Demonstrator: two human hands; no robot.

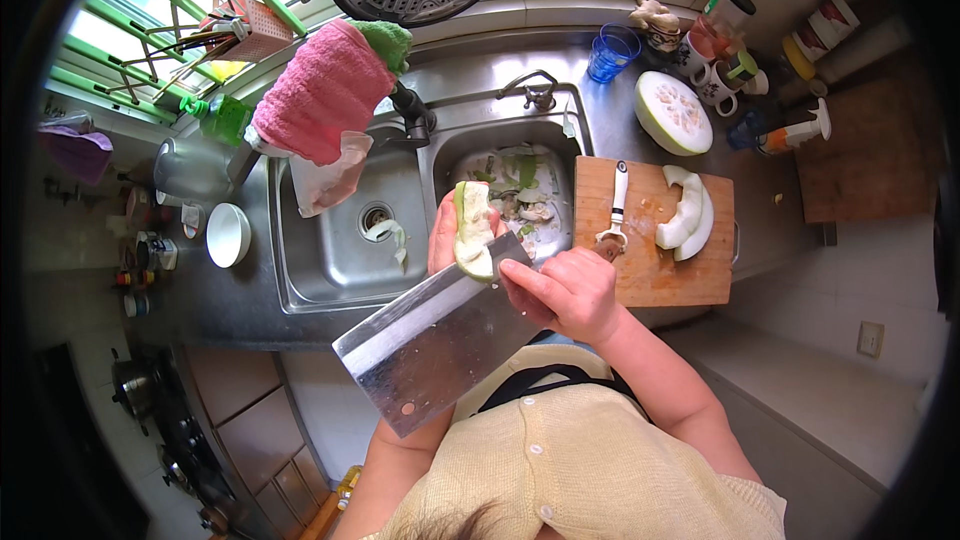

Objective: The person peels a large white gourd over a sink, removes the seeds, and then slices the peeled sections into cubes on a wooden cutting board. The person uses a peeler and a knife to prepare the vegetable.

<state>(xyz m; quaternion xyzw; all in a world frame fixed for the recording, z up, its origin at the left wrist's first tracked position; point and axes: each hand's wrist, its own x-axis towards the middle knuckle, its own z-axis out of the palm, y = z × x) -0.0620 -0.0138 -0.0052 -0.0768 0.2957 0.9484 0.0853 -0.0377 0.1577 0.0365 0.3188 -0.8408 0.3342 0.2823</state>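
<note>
My left hand (444, 231) holds a green-skinned piece of winter melon (473, 229) upright over the front of the right sink basin. My right hand (574, 292) grips a wide steel cleaver (442, 345) by its wooden handle, with the index finger along the blade. The blade's heel end touches the melon piece's lower part, and the blade hides part of my left arm. On the wooden cutting board (652, 289) to the right lie a white-handled peeler (620, 191) and pale, peeled melon slices (682, 214). Green peelings and scraps (529, 172) lie in the right basin.
A cut winter melon half (675, 114), a blue glass (613, 56) and several mugs (712, 86) stand behind the board. The faucet (540, 94) is at the basin's back. A pink towel (326, 90) hangs above the left basin (337, 270); a white bowl (228, 235) stands left.
</note>
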